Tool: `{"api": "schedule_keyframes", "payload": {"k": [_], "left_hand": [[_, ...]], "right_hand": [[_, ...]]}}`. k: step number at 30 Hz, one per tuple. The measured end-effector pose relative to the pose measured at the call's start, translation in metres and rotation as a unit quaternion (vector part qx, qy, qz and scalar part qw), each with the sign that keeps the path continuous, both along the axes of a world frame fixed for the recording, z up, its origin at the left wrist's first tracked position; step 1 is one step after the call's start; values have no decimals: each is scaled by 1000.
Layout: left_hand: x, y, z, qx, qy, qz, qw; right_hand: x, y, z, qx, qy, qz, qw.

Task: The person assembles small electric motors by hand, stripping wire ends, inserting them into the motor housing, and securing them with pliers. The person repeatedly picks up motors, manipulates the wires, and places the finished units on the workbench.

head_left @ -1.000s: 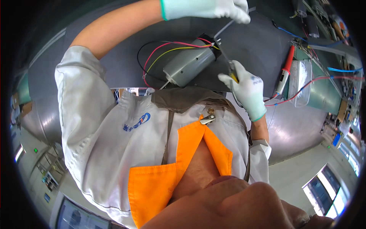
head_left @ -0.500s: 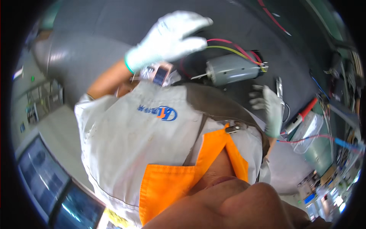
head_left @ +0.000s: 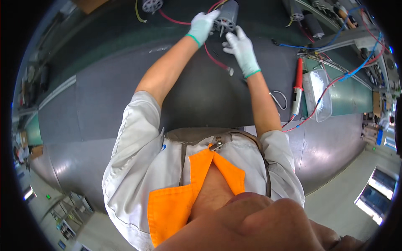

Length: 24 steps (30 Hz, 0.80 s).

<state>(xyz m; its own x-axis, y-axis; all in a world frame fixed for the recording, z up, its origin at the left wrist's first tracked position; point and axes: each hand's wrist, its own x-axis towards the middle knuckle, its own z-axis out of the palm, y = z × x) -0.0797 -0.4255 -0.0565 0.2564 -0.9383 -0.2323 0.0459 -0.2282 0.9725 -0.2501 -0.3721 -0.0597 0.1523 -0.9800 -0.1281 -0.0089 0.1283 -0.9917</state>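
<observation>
A grey cylindrical electric motor stands at the far side of the dark bench, its slotted end cap and short shaft facing me. My left hand, in a white glove with a green cuff, has its fingers closed against the motor's left side near a red wire. Just below the end cap, my right hand, gloved the same way, is open, its fingers apart and nothing in them. One fingertip comes close to the cap; whether it touches, I cannot tell. A red lead with a pale end lies between my forearms.
Another motor sits at the far left, with more motors at the far right. On the right lie a red-handled tool, a clear plastic box and a metal loop. Blue and red cables run across there.
The view has shifted, showing both arms stretched forward. My left hand, apart from the motor before, is now against it. The motor now appears farther off with its end cap toward me.
</observation>
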Motion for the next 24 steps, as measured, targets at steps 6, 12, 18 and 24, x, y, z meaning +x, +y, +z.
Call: {"api": "schedule_keyframes", "payload": {"k": [6, 12, 18, 24], "left_hand": [[35, 50, -8, -35, 240, -161, 957], [5, 136, 17, -1, 235, -209, 949], [-14, 140, 28, 46, 371, -362, 854], [-20, 131, 56, 9, 283, -355, 891]], "right_hand": [[-58, 59, -4, -44, -36, -30, 998], [-208, 0, 29, -145, -187, -227, 945], [-136, 12, 64, -24, 99, 42, 994], [-71, 118, 32, 126, 139, 271, 944]]}}
